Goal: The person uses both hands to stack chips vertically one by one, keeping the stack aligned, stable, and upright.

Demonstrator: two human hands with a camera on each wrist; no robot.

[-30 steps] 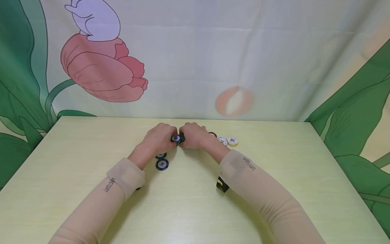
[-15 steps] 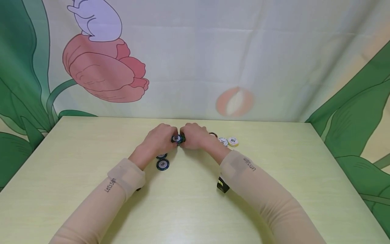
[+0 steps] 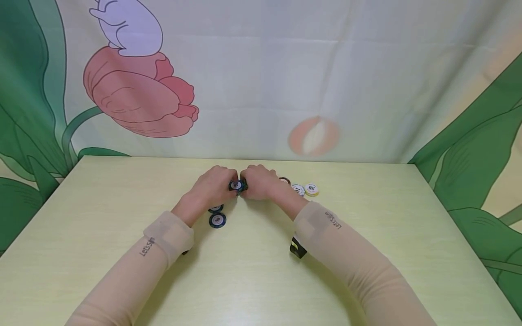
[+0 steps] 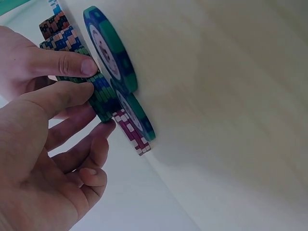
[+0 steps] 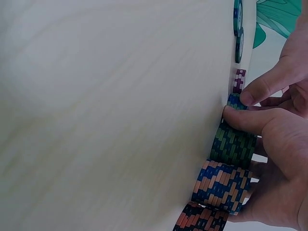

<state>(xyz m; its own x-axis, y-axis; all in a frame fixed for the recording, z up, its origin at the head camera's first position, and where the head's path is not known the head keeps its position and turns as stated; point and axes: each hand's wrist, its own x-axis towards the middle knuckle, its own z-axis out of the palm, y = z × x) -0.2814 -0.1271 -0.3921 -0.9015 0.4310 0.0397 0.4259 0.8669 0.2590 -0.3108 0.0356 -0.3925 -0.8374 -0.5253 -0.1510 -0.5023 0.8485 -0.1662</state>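
Note:
Poker chips stand in stacks near the far side of the table. My left hand (image 3: 214,184) pinches a short blue-green poker chip stack (image 4: 106,98) between thumb and fingers, its other fingers loosely bent. Close against it, my right hand (image 3: 258,182) has its thumb on the near side of a green-and-blue poker chip stack (image 5: 234,147), with fingers behind. The two thumbs nearly meet in both wrist views. Fingers partly hide the stacks, and the hands cover most of them in the head view.
Two loose blue-green chips (image 3: 217,220) lie near the left wrist. Beyond my hands are a purple-and-white stack (image 4: 132,132), a blue-and-orange stack (image 5: 221,186) and a black-and-orange stack (image 5: 201,219). White chips (image 3: 311,189) sit right of the right wrist. A patterned curtain (image 3: 253,90) hangs behind.

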